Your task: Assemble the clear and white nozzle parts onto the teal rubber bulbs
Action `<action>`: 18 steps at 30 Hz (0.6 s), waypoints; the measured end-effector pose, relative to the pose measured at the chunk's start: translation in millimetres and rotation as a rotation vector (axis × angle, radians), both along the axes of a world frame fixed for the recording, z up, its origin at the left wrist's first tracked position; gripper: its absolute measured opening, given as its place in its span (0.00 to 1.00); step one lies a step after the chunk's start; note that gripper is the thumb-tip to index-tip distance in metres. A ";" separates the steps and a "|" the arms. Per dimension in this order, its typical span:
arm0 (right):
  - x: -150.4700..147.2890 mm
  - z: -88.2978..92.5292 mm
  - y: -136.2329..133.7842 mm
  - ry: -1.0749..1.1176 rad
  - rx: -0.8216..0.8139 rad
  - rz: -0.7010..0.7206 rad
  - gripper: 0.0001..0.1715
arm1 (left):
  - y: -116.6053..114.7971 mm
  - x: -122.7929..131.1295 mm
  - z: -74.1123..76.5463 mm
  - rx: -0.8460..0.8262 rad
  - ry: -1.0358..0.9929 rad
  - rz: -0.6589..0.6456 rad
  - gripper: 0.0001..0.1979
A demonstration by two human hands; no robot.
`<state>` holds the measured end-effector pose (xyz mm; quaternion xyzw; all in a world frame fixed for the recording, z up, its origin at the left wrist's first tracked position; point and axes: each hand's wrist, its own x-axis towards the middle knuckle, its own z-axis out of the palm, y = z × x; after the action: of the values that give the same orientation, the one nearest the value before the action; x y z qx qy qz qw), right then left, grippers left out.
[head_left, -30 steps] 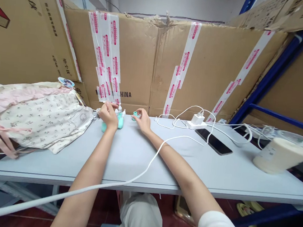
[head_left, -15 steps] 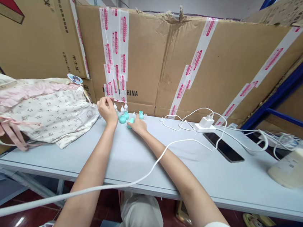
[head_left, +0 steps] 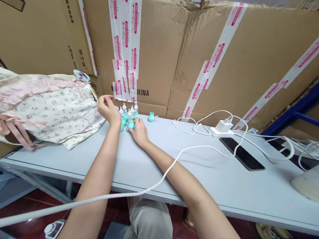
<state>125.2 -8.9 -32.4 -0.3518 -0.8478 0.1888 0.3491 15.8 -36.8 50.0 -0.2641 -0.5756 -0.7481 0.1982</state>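
Note:
Several small teal bottles (head_left: 131,124) with white pointed tops stand in a cluster at the back left of the table. Bent at the wrist, my left hand (head_left: 107,107) is beside the left edge of the cluster; its fingers curl and what they hold, if anything, is hidden. My right hand (head_left: 139,131) is at the cluster's right side, its fingers against the front teal bottle. Right of the cluster stands an open teal bottle (head_left: 151,117) without a top, next to a small clear cap (head_left: 156,118). A small white piece (head_left: 174,122) lies farther right.
A floral cloth bag (head_left: 63,113) lies on the left. On the right are a white charger (head_left: 223,126), a black phone (head_left: 241,154) and a pale container (head_left: 315,181). A white cable (head_left: 152,187) crosses in front of my arms. Cardboard (head_left: 160,58) stands behind the grey table (head_left: 154,164).
My right hand has moved left, away from the open teal bottle, and a teal bottle now stands with a white top at the cluster's front. The view has shifted slightly.

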 end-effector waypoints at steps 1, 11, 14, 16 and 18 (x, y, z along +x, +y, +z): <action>-1.9 0.1 -2.0 -0.002 0.004 0.001 0.24 | 0.1 -2.3 -0.2 0.001 -0.017 0.004 0.14; -6.8 -4.1 1.3 0.060 -0.054 -0.027 0.21 | 3.6 -6.7 -2.0 -0.005 -0.010 0.070 0.13; -8.0 -3.5 3.5 0.068 -0.092 -0.015 0.22 | 4.1 -5.9 -2.7 -0.011 -0.008 0.062 0.13; -8.0 -3.9 4.9 0.094 -0.113 -0.003 0.23 | 4.3 -5.4 -3.4 -0.017 -0.009 0.048 0.13; -8.2 -5.6 6.3 0.119 -0.132 0.003 0.23 | 4.7 -5.2 -4.2 -0.019 -0.010 0.030 0.13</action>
<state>117.0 -2.7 -38.0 -0.3608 -0.8119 0.2652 0.3746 10.6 -32.1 45.8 -0.2538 -0.5876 -0.7407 0.2040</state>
